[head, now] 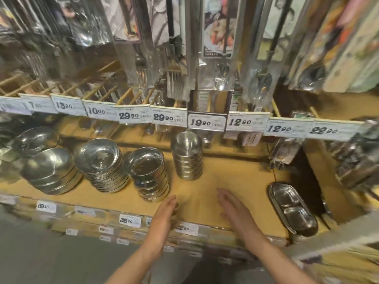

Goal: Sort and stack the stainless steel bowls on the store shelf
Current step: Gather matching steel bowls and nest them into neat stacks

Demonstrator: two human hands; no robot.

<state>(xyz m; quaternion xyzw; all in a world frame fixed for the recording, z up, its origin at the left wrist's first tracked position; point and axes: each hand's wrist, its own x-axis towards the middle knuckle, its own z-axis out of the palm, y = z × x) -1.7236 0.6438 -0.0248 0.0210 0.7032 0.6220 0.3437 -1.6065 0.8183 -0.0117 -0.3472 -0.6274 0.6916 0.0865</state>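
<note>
I am watching both hands hovering over the front edge of the wooden shelf (235, 173), palms facing each other. The left hand (164, 214) is flat with fingers spread wide, holding nothing; the right hand (233, 210) is equally loose and empty. Four stacks of steel bowls are standing along the shelf: a wide stack (51, 171) toward the left end, a second stack (100, 165), a third stack (148, 174) just beside the left fingertips, and a tall narrow stack (187, 155) nearer the back. A two-compartment steel dish (292, 208) is lying at the front right corner.
</note>
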